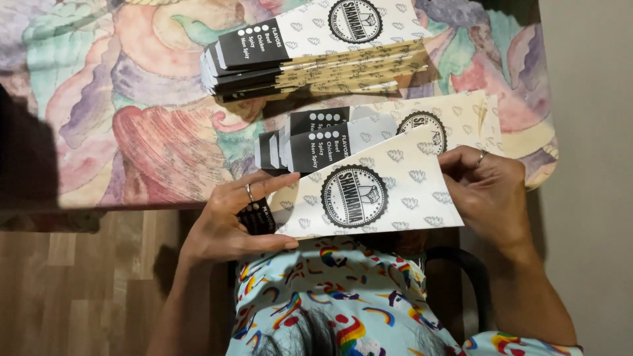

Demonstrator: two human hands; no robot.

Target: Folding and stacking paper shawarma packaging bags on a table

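A flat paper sleeve (pixel 369 198), cream with a small printed pattern, a round black badge in its middle and a black end, was held between both hands just above the person's lap, at the near edge of the surface (pixel 132 99). Everything else is placed from that sleeve. Just beyond it, partly under its far edge, lay a small pile of like sleeves (pixel 369 135), fanned so that their black ends showed side by side. Farther still sat a thicker stack of sleeves (pixel 310 56), its black ends pointing the same way. The surface under both piles wore a cloth painted in swirls of orange, green and purple. Nothing stood between the hands and the sleeve.

The left hand (pixel 231 221) gripped the sleeve's black end: the thumb lay under the near edge and the fingers (pixel 270 183) stretched flat over the top, a ring on one. The right hand (pixel 491 191) pinched the opposite, cream end, fingers curled over its corner, also ringed.

The black end was mostly hidden under the left hand. The pile beyond was partly covered by the held sleeve. The thicker stack was cut off at the picture's top. Below the sleeve, a brightly patterned garment (pixel 330 296) filled the view, with wooden floor (pixel 86 283) off the left hand's side.
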